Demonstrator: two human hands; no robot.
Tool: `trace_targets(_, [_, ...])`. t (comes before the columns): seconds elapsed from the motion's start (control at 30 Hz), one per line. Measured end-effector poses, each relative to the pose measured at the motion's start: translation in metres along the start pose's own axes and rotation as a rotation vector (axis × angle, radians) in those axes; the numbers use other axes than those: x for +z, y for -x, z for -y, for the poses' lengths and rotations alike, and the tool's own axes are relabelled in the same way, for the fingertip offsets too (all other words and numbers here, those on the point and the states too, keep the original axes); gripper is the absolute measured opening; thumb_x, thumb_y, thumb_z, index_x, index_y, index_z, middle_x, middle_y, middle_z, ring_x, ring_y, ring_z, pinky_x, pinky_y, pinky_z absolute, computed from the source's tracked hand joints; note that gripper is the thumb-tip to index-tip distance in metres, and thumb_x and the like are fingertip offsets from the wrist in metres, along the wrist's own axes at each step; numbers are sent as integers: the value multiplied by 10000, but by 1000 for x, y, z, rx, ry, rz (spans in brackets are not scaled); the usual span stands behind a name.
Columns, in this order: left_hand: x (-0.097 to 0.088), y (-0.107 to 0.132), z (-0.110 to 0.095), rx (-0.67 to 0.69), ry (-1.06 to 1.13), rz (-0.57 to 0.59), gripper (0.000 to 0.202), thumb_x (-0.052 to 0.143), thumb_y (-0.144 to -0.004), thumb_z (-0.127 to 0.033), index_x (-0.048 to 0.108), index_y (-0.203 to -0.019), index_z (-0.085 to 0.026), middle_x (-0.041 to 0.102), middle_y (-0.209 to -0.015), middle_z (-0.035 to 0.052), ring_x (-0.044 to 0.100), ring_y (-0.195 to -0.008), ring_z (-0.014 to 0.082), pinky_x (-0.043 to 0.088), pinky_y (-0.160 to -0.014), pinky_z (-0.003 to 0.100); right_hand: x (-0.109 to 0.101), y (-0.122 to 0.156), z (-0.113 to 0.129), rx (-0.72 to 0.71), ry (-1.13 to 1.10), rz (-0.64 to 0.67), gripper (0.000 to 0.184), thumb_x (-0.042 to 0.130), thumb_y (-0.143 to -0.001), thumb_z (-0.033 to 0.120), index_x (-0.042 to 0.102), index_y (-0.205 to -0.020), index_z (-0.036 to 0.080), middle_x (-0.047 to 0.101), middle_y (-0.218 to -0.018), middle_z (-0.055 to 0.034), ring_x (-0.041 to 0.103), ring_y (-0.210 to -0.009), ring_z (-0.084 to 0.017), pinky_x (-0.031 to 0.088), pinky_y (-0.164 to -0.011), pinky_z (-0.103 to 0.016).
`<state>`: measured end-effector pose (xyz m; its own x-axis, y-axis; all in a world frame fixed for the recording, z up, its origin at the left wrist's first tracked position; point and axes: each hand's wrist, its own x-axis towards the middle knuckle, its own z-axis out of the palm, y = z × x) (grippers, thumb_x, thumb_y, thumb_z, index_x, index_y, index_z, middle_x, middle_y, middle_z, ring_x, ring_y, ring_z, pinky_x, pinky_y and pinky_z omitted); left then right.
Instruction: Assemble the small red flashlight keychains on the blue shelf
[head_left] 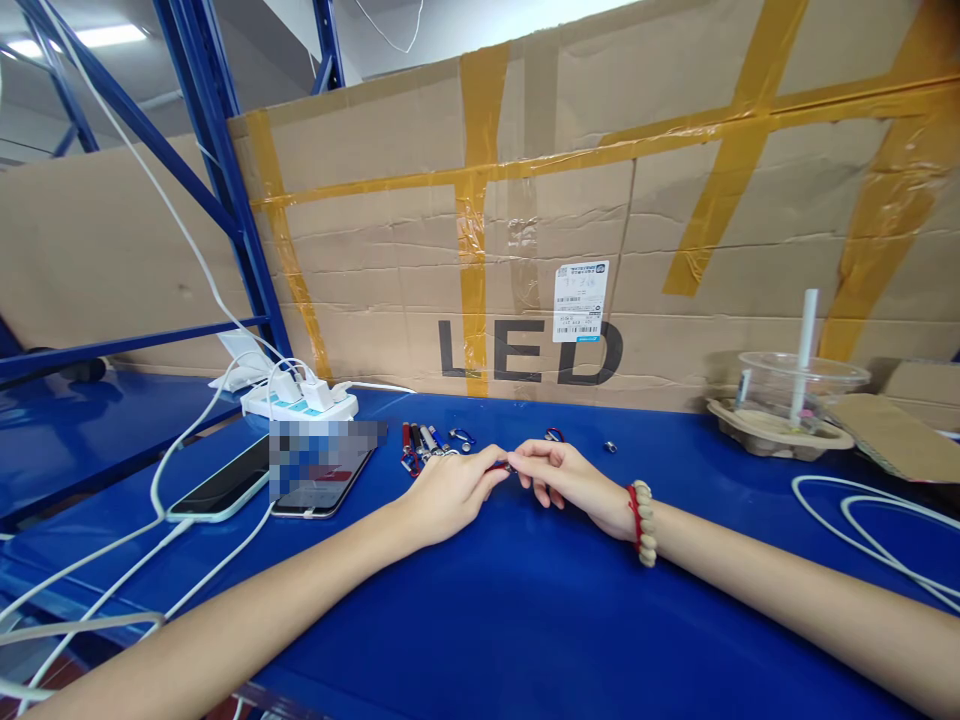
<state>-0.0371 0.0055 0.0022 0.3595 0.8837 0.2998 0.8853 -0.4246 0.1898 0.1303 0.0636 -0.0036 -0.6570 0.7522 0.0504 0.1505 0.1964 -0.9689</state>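
Above the blue tabletop (510,620), my left hand (448,495) and my right hand (566,475) meet fingertip to fingertip. My left hand pinches a small red piece (498,465), mostly covered by the fingers. Thumb and forefinger of my right hand are closed at its dark end; exactly what they grip is too small to make out. Just behind my left hand lies a cluster of slim red, silver and blue tubes (424,440) with clips. A blue carabiner (463,437) is beside them. Behind my right hand are another small carabiner (554,435) and a small metal piece (610,447).
Two phones, one mint-edged (225,485) and one dark (330,490), lie at left with white cables. A power strip (300,402) stands behind them. At right are a clear plastic cup (802,375) in a pulp tray and a looped cable (847,515). Large taped cardboard (375,260) backs the table.
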Motion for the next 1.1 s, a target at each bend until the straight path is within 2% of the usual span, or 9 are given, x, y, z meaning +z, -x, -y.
trace_targets(0.37, [0,0,1,3,23,4,259,255,-910,-328,477,-996,-226,607,-737,-23,592,-671,126,399,-578,208,1,-1,1,12,-5,-11,454,603,-648,562,523,-837,157,499,-637,36,435,-425,-28,279,-352,-144])
trace_targets(0.87, [0,0,-2,-40,53,-4,228,268,-905,-325,467,-934,-219,610,-750,-20,595,-679,136,410,-603,217,0,-2,-2,6,6,-1,432,596,-664,544,526,-848,159,509,-664,29,436,-417,-23,273,-350,-142])
trace_targets(1.1, [1,0,-3,-60,38,-34,262,246,-913,-333,465,-1008,-226,618,-765,-16,602,-683,137,407,-577,213,1,-3,-2,13,-10,-35,406,586,-692,514,516,-885,164,507,-714,20,420,-404,-13,268,-338,-140])
